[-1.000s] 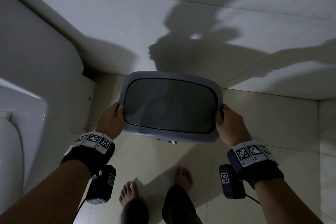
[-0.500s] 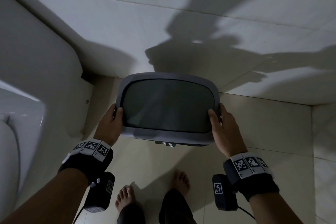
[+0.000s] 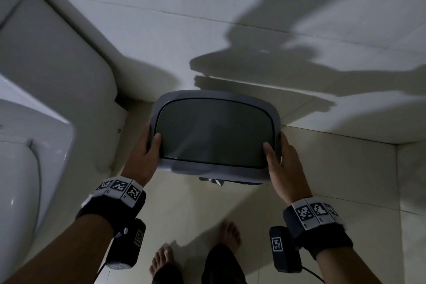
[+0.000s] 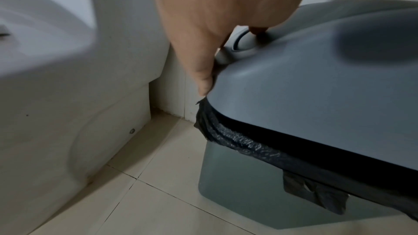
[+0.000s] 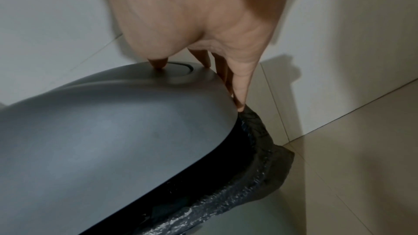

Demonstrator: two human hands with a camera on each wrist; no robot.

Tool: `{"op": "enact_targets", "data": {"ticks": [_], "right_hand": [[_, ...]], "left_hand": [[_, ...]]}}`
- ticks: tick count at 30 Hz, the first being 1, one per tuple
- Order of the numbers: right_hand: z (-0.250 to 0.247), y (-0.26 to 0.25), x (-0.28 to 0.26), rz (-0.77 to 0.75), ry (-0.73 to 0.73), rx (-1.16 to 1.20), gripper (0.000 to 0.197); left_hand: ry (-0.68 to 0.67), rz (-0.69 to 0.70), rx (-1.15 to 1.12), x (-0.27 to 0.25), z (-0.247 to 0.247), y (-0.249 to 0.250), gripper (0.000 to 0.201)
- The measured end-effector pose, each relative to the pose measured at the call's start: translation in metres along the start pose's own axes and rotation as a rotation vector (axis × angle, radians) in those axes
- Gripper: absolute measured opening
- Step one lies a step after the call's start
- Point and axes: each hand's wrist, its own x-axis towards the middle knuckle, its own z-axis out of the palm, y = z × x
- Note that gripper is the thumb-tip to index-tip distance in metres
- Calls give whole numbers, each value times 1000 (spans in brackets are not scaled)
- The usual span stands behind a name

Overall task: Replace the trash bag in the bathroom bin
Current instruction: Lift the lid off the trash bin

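Both hands clamp the grey bin lid (image 3: 216, 132) from opp. ends, mid-frame in head view. Left hand (image 3: 144, 157) grips the lid's left edge: thumb lies on top by the inner flap, other fingers wrapped over the rim & out of sight. Right hand (image 3: 282, 163) mirrors it on the right edge, thumb on top, fingers curled down the side. Forearms come in from lower left & lower right, wrists w/ black bands.

Left wrist view: fingertips reach the lid's lower edge right above the black trash bag (image 4: 239, 142), which is bunched around the bin (image 4: 237, 190) rim, a flap hanging lower right. Right wrist view: fingers run down the lid's side to the bag's crinkled edge.

Bin stands on the floor tiles (image 3: 322, 168) against the wall, just right of the toilet (image 3: 34, 145), which is cut off at frame left. Bin body hidden under the lid in head view. Dark gap betw. lid & bag; can't tell if lid is seated. Bare feet at the bottom edge.
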Motion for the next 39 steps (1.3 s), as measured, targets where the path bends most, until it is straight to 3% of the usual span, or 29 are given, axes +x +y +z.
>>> {"op": "enact_targets", "data": {"ticks": [4,7,13,15,18,23,28,33,39], "right_hand": [[-11,-1,-18,-20,19,17,53],[-17,1,-42,-57,57,57,54],[-30,0,-114,-57,151,61,46],[-39,7,-139,-58,156,57,41],[-55,28,-174,-3,151,40,49],[-95,82,-219,58,195,23,56],[-140,153,-234,75,243,37,51],[-165,251,-218,80,235,95,53],[-147,361,-169,110,207,88,55]], "left_hand": [[4,104,-45,-15,0,1,61],[-36,201,-62,-34,-2,5,54],[-73,334,45,-83,-2,3,54],[-100,352,101,-102,5,3,55],[-184,336,100,-132,25,1,60],[-275,358,97,-170,86,-7,69],[-327,286,141,-201,167,-11,78],[-337,250,209,-208,264,-19,83],[-327,215,278,-172,369,-58,90]]}}
